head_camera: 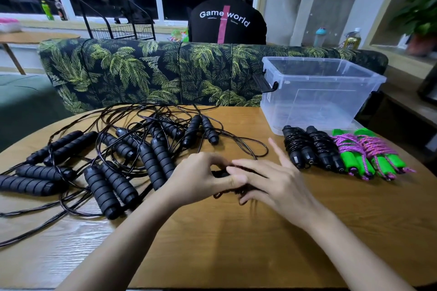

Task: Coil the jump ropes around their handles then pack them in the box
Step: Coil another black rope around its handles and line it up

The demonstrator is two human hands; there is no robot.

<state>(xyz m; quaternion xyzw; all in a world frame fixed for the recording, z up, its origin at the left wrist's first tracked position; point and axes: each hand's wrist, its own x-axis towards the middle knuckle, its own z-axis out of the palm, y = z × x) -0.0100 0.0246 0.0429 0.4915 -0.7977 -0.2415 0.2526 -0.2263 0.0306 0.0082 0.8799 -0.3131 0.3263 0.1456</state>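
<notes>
My left hand (pixel 201 175) grips a pair of black handles (pixel 220 174) at the table's middle, mostly hidden by both hands. My right hand (pixel 272 177) pinches the black rope (pixel 238 192) against them, index finger stretched out. A tangle of several uncoiled black jump ropes (pixel 118 149) with foam handles lies at the left. To the right lie two coiled black ropes (pixel 312 149) and two coiled green-handled ropes with pink cord (pixel 369 153). The clear plastic box (pixel 316 94) stands empty at the back right.
The wooden table (pixel 236 243) has a rounded near-left edge. A leaf-patterned sofa (pixel 142 71) backs against its far side. A person in a black shirt (pixel 227 21) sits behind the sofa, facing away. A wire rack (pixel 123 30) and bottles stand by the windows.
</notes>
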